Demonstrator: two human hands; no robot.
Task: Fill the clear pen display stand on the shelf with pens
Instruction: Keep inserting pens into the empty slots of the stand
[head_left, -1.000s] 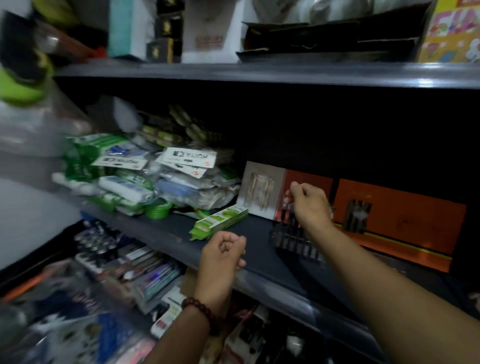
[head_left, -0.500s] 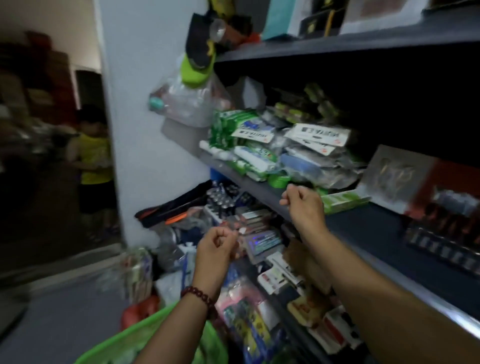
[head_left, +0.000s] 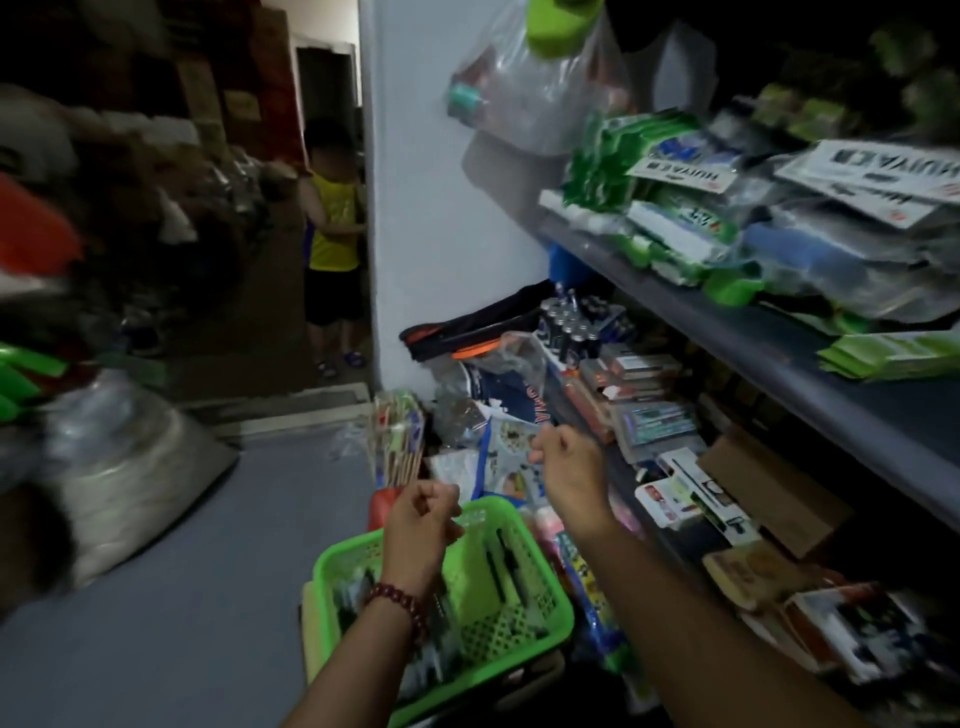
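Since the earlier view, both hands have been drawn away from the shelf (head_left: 810, 358), and the display stand is now out of view. Left hand (head_left: 422, 525) and right hand (head_left: 569, 470) are curled into loose fists, with nothing seen held. Below them, pens (head_left: 501, 569) lie in the green basket (head_left: 519, 644); one should be pinched mid-barrel.

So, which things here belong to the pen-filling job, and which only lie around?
For the job:
- green basket holding pens
- left hand
- right hand

Lying about:
- green packets on upper shelf
- battery packs
- hanging plastic bag
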